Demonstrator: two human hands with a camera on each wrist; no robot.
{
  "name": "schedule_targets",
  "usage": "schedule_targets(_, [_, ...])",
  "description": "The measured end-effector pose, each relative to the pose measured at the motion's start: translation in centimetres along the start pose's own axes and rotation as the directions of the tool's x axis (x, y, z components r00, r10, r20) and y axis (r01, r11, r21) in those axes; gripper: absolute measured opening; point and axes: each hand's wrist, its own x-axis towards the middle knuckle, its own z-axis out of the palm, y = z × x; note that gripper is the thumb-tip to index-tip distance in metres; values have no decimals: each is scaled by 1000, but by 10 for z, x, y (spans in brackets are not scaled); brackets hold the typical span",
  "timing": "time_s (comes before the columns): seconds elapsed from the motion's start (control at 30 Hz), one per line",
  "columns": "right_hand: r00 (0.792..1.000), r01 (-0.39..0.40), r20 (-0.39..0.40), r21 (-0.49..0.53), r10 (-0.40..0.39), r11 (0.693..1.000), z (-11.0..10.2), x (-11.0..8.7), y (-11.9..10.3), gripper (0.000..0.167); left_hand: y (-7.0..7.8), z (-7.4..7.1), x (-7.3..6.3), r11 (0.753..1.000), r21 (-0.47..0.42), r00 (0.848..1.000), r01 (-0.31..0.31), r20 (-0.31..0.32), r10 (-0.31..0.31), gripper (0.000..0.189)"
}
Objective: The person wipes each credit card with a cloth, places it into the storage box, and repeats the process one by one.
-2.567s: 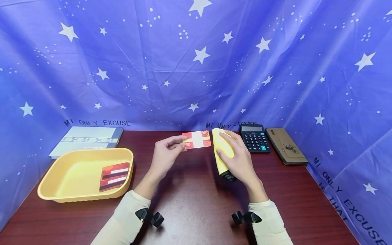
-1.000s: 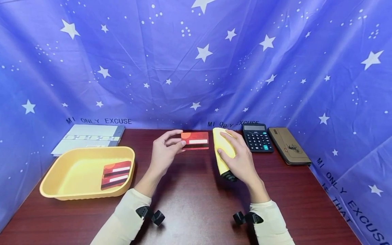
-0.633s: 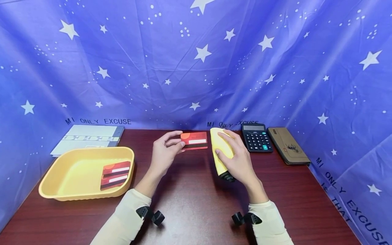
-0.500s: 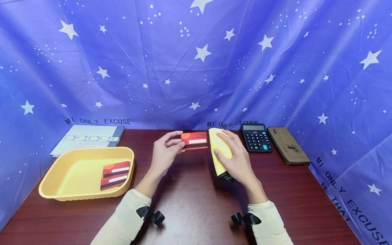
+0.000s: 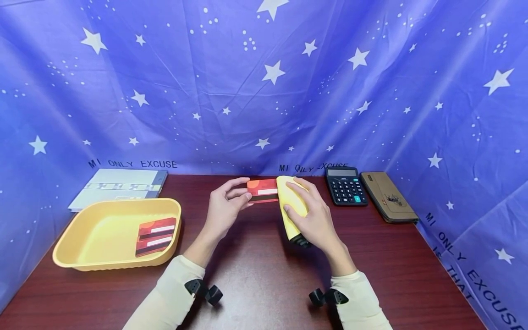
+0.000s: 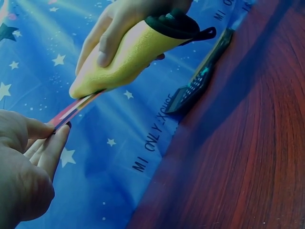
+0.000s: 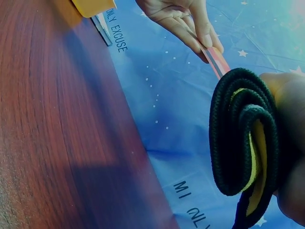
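My left hand (image 5: 224, 206) pinches a red card (image 5: 261, 188) by its left edge, its striped side turned up. In my right hand (image 5: 315, 215) I grip a folded yellow cloth (image 5: 290, 201) with dark edging, which shows as rolled layers of cloth (image 7: 245, 129) in the right wrist view. The cloth's left end overlaps the card's right end. From the left wrist view, the card (image 6: 76, 109) runs from my thumb and fingers into the tip of the cloth (image 6: 119, 62). Both hands are raised above the table.
A yellow basin (image 5: 103, 233) at left holds two red cards (image 5: 154, 236). Behind it lies a grey-white notebook or box (image 5: 119, 183). A black calculator (image 5: 346, 185) and a brown wallet (image 5: 387, 197) lie at back right. A starry blue curtain (image 5: 231, 91) stands behind the table.
The card has been turned from its patterned face to its striped face. My right hand has brought the cloth leftward, from beside the card to over its right end.
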Motion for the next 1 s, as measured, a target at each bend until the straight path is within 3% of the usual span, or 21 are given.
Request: schedule_targets(1.0, [995, 98, 26, 15, -99, 995, 23, -7, -22, 58, -4, 15, -9, 999, -36, 996, 28, 86, -24, 44])
